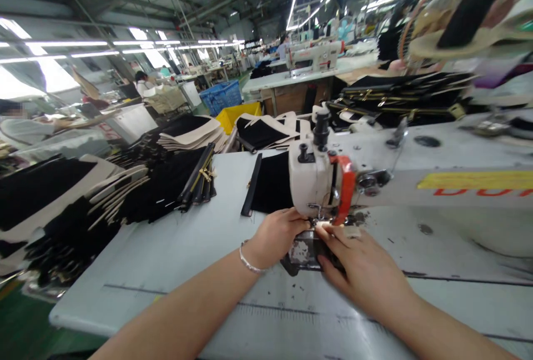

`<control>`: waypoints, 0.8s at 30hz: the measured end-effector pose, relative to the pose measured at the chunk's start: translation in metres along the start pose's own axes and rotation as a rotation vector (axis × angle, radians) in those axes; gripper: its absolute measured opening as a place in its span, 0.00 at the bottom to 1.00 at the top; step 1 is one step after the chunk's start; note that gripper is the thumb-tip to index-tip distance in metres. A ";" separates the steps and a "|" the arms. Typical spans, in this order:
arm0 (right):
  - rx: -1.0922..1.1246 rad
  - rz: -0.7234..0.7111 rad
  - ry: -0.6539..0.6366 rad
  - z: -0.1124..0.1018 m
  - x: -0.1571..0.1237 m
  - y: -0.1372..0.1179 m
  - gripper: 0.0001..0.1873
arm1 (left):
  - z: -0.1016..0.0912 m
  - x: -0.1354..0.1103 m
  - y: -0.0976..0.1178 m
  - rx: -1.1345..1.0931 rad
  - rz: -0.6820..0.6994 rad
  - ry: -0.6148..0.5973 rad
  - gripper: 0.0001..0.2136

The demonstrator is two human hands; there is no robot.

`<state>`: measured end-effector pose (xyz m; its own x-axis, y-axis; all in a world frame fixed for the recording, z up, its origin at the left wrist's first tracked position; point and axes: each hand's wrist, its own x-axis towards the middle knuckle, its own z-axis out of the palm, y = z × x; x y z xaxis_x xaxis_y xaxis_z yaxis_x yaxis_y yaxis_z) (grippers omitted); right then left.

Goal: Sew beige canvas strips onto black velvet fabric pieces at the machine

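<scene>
A black fabric panel point(271, 182) with a dark zipper edge at its left lies on the table, partly under the head of a white sewing machine point(303, 182). My left hand point(277, 236), a silver bracelet at its wrist, is closed with curled fingers at the panel's near edge, beside the needle area. My right hand point(358, 257) lies to the right of the needle, fingers stretched out and thumb apart. Its fingertips press down by a small pale strip point(323, 226) at the presser foot. The contact points are partly hidden by the fingers and the machine head.
Piles of black and cream panels point(137, 188) cover the table's left side, with zippered pieces point(202, 177) at their edge. More zippered pieces point(400, 96) are stacked behind the machine. A yellow bin point(238, 116) and a blue crate point(221, 96) stand beyond. Other people work at the left.
</scene>
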<state>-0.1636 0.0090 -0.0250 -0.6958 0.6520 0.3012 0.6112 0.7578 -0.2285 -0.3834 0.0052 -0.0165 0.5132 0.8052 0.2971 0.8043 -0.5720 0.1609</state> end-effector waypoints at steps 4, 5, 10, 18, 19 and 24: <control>-0.018 0.024 0.039 -0.001 0.001 -0.005 0.24 | 0.002 0.000 -0.002 -0.001 -0.003 0.043 0.09; -0.030 0.030 0.050 -0.002 0.001 -0.006 0.24 | 0.003 0.000 -0.003 -0.003 -0.007 0.054 0.09; -0.080 0.027 0.114 -0.003 0.000 -0.012 0.22 | 0.006 -0.002 -0.001 -0.044 -0.021 0.079 0.11; -0.126 -0.048 0.208 0.006 -0.005 -0.006 0.21 | -0.013 -0.002 -0.003 -0.201 -0.330 0.116 0.13; -0.124 -0.065 0.219 0.008 -0.004 -0.003 0.21 | -0.020 0.000 -0.010 -0.163 -0.471 0.139 0.12; -0.138 -0.172 0.315 0.026 -0.004 0.023 0.22 | -0.046 0.012 -0.056 0.004 -0.977 0.210 0.24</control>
<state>-0.1571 0.0243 -0.0554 -0.6557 0.4596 0.5990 0.5555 0.8310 -0.0295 -0.4359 0.0400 0.0218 -0.4369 0.8777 0.1967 0.8463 0.3271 0.4204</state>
